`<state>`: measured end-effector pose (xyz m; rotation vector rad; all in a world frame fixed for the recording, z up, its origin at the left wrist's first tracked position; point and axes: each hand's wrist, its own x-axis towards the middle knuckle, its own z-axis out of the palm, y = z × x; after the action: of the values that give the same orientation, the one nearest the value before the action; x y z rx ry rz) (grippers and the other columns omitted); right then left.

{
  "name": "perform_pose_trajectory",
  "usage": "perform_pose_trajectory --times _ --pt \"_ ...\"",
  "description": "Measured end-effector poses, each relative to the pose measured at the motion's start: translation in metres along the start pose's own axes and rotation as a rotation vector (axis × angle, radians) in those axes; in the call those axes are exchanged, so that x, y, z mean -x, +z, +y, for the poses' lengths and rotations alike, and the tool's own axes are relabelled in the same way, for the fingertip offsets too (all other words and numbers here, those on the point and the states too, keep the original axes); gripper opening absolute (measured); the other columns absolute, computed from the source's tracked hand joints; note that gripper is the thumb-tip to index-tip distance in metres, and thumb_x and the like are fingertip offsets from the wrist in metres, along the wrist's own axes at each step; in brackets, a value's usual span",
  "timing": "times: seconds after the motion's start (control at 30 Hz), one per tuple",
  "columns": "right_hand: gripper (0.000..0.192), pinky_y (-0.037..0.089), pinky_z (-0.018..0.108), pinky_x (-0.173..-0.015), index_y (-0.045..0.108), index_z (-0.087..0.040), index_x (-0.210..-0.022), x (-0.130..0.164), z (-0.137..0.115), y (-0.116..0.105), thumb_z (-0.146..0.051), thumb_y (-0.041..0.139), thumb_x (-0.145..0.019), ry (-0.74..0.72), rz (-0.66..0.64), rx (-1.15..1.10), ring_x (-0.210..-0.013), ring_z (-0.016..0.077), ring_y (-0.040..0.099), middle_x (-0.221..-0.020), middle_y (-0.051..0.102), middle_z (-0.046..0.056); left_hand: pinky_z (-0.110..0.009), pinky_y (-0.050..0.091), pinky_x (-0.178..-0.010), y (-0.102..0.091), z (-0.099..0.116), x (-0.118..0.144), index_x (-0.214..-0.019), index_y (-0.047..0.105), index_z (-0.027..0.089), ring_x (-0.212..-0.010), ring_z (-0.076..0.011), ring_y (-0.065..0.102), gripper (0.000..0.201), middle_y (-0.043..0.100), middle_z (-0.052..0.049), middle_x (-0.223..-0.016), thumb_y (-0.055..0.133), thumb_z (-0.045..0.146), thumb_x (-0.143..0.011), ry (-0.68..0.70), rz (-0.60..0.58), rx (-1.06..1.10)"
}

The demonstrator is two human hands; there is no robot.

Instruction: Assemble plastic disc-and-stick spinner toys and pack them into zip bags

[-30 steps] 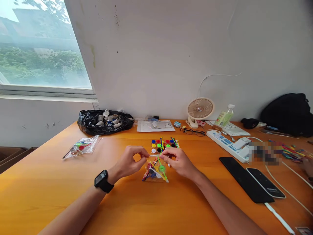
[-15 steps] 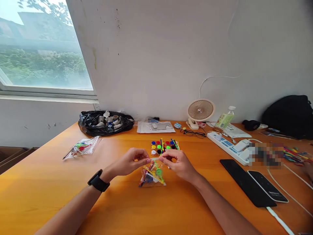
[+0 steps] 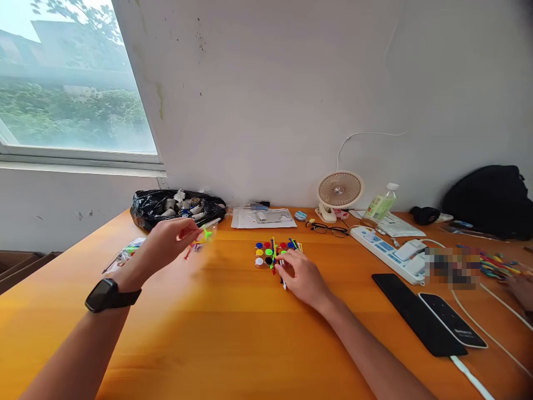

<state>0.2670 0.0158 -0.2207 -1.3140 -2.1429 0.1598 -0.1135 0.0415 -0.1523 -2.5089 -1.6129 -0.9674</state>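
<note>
A bin bag [image 3: 177,208] lay at the tabletop's [image 3: 233,344] far left corner; a fan [image 3: 339,191] stood along the far edge; two phones [image 3: 433,316] lay near the right edge.

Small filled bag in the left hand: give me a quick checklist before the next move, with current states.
1. Left hand grips the small clear bag: ok, pinched, held above the table.
2. Bag closed: cannot tell, blurred.
3. Other filled bag visible below the left hand: ok, partly hidden behind the wrist.
4. Right hand at the loose coloured discs and sticks: ok, fingertips touching them.
5. Phones away from both hands: ok.
6. Another person's hand away from the pieces: ok, at the right edge.
</note>
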Motion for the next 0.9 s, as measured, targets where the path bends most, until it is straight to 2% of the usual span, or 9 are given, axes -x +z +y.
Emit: perform_pose_trajectory --times 0.07,0.13,0.23,0.33,0.47,0.57,0.67,0.8,0.9 --pt "0.018 0.049 0.038 -0.094 0.072 -0.021 -0.112 0.000 -0.002 0.004 -0.020 0.059 -0.100 -0.027 -0.001 0.074 -0.104 0.0256 0.062 -0.107 0.071 0.008 -0.029 0.038 -0.063 -0.001 -0.013 0.004 -0.081 0.069 0.021 -0.071 -0.0187 0.059 0.031 0.069 -0.003 -0.078 0.055 0.040 -0.101 0.058 0.068 -0.196" --pt "0.022 0.048 0.041 -0.099 0.072 -0.020 -0.117 -0.001 -0.004 0.007 -0.019 0.057 -0.101 -0.040 0.001 0.135 -0.107 0.0272 0.059 -0.110 0.070 0.009 -0.032 0.039 -0.067 0.008 -0.024 0.013 -0.079 0.070 0.021 -0.074 -0.0212 0.060 0.032 0.068 -0.005 -0.075 0.051 0.033 -0.102 0.163 0.051 -0.346" --pt "0.024 0.047 0.043 -0.101 0.072 -0.019 -0.120 -0.002 -0.006 0.010 -0.019 0.057 -0.101 -0.057 -0.001 0.178 -0.109 0.0285 0.057 -0.113 0.068 0.011 -0.036 0.043 -0.072 0.026 -0.039 0.029 -0.077 0.071 0.022 -0.078 -0.0239 0.061 0.033 0.070 -0.007 -0.079 0.048 0.027 -0.100 0.240 -0.010 -0.414" --pt "0.024 0.047 0.043 -0.101 0.072 -0.020 -0.120 -0.003 -0.007 0.012 -0.021 0.056 -0.102 -0.057 0.008 0.207 -0.110 0.0292 0.055 -0.115 0.067 0.011 -0.044 0.047 -0.084 0.037 -0.043 0.039 -0.086 0.074 0.023 -0.097 -0.0313 0.063 0.026 0.074 -0.010 -0.101 0.057 0.039 -0.097 0.206 0.031 -0.437" --pt "0.029 0.045 0.045 -0.099 0.072 -0.022 -0.124 -0.003 -0.005 0.016 -0.020 0.052 -0.103 -0.038 0.030 0.281 -0.113 0.0307 0.051 -0.122 0.065 0.012 -0.051 0.049 -0.093 0.043 -0.013 0.035 -0.110 0.073 0.023 -0.113 -0.0363 0.061 0.027 0.073 -0.012 -0.119 0.057 0.042 -0.100 0.144 0.082 -0.332" --pt "0.032 0.045 0.045 -0.097 0.072 -0.024 -0.126 -0.004 -0.003 0.018 -0.019 0.051 -0.103 -0.034 0.015 0.312 -0.114 0.0310 0.051 -0.124 0.064 0.013 -0.047 0.052 -0.099 0.061 0.026 0.025 -0.130 0.065 0.021 -0.116 -0.0309 0.063 0.032 0.070 -0.012 -0.126 0.049 0.034 -0.105 0.196 -0.049 -0.100" --pt "0.030 0.045 0.043 -0.096 0.073 -0.023 -0.123 -0.005 -0.003 0.018 -0.019 0.051 -0.104 -0.027 0.004 0.295 -0.113 0.0300 0.052 -0.122 0.065 0.012 -0.044 0.051 -0.107 0.092 0.058 0.014 -0.149 0.052 0.023 -0.128 -0.0285 0.061 0.044 0.065 -0.011 -0.141 0.043 0.026 -0.106 0.226 -0.153 0.066" --pt "0.026 0.045 0.043 -0.096 0.072 -0.022 -0.121 -0.007 -0.004 0.016 -0.019 0.054 -0.102 -0.013 0.020 0.280 -0.112 0.0300 0.052 -0.120 0.066 0.012 -0.047 0.045 -0.117 0.129 0.074 -0.007 -0.157 0.044 0.017 -0.141 -0.0293 0.053 0.054 0.057 -0.014 -0.154 0.038 0.015 -0.103 0.226 -0.190 0.173" --pt "0.019 0.045 0.044 -0.095 0.074 -0.021 -0.112 -0.008 -0.004 0.015 -0.020 0.061 -0.099 -0.010 0.021 0.279 -0.112 0.0304 0.052 -0.118 0.066 0.011 -0.047 0.049 -0.113 0.141 0.074 -0.019 -0.144 0.059 0.020 -0.133 -0.0300 0.059 0.044 0.065 -0.013 -0.145 0.044 0.017 -0.103 0.234 -0.194 0.220"
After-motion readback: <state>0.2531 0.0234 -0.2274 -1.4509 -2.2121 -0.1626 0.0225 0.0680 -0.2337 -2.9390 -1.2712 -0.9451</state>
